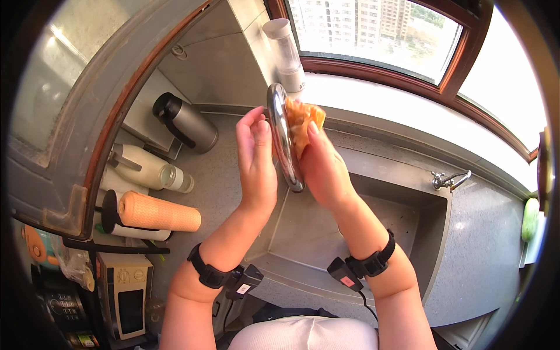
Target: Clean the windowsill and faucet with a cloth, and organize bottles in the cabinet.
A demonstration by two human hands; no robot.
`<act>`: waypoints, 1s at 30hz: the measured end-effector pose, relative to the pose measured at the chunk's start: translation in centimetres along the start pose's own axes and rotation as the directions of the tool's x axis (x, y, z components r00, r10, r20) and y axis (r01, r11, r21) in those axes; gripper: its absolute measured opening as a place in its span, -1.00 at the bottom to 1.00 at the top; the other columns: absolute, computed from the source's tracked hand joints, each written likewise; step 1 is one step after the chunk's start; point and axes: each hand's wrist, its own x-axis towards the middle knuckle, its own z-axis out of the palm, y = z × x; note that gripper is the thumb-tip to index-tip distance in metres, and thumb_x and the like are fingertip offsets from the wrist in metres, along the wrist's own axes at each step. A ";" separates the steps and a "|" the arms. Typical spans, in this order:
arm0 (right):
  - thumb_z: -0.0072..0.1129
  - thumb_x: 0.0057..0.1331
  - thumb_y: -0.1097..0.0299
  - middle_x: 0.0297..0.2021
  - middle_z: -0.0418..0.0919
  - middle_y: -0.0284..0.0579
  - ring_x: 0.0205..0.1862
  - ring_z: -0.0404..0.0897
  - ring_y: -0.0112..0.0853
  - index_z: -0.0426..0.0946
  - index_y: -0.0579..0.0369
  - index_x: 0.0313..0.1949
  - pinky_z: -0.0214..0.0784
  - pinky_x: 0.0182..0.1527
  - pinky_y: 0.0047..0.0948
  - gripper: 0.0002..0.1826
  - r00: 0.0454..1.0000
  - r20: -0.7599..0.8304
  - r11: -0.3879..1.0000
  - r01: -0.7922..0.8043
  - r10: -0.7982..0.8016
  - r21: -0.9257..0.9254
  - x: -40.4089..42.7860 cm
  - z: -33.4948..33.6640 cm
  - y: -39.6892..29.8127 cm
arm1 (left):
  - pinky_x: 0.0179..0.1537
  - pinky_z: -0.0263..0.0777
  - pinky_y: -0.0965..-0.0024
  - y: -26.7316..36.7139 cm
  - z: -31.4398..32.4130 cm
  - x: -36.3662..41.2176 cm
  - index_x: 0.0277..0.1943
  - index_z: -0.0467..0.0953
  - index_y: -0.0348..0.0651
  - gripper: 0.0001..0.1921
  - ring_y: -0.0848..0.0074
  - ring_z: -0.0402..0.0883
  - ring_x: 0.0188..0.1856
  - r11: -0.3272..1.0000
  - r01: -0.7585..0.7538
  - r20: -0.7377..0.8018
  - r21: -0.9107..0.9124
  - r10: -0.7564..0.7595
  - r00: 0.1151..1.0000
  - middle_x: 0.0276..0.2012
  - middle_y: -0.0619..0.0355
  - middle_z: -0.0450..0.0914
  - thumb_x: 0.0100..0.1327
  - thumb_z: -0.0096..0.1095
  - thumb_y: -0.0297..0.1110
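A round shiny metal piece, seen nearly edge-on and perhaps a lid or dish (282,140), is held up over the left part of the sink (323,232). My right hand (321,166) presses a crumpled orange cloth (304,122) against its right face, thumb on the cloth. My left hand (258,157) is at the other face, its fingers raised and partly curled beside the rim. Some of its fingers are hidden behind the metal, so its grip on the piece is unclear.
On the left counter stand a grey thermos jug (188,124), a cream jug (142,164), a glass jar (173,177), an orange textured roll (159,211) and a microwave (127,293). A clear bottle (286,57) stands by the window. A faucet (450,180) is at the sink's right.
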 end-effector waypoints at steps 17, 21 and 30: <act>-0.09 0.39 0.27 0.07 0.36 -0.12 0.11 0.32 -0.46 -0.02 0.19 0.31 0.11 0.19 -0.45 -0.42 0.973 0.170 0.977 -0.125 0.155 -0.174 -2.6 -2.2 0.4 | 0.05 0.21 0.50 -1.4 -2.0 -0.6 0.10 0.24 -0.27 -0.62 0.59 0.33 -0.01 0.999 0.043 0.015 0.030 -0.043 0.999 0.00 0.12 0.32 0.42 -0.20 -0.14; -0.08 0.38 0.22 -0.18 0.45 -0.15 -0.16 0.46 -0.46 0.14 0.19 0.14 0.29 -0.08 -0.50 -0.56 0.979 0.158 0.928 -0.066 0.132 -0.367 -1.8 -1.0 1.0 | 0.04 0.21 0.50 -0.8 -1.8 -1.2 0.10 0.23 -0.27 -0.61 0.60 0.33 -0.02 0.991 0.126 0.027 -0.046 -0.124 0.992 -0.01 0.12 0.32 0.42 -0.23 -0.12; -0.08 0.36 0.07 -0.37 0.45 -0.19 -0.38 0.41 -0.52 0.36 0.23 -0.09 0.34 -0.34 -0.49 -0.58 0.955 -0.287 0.848 -0.211 0.073 -0.486 7.9 1.2 1.2 | 0.16 0.04 0.36 -1.4 -2.5 -1.0 0.12 0.29 -0.17 -0.61 0.49 0.24 0.17 0.997 0.032 -0.057 0.072 -0.028 0.998 0.09 0.14 0.35 0.41 -0.26 -0.09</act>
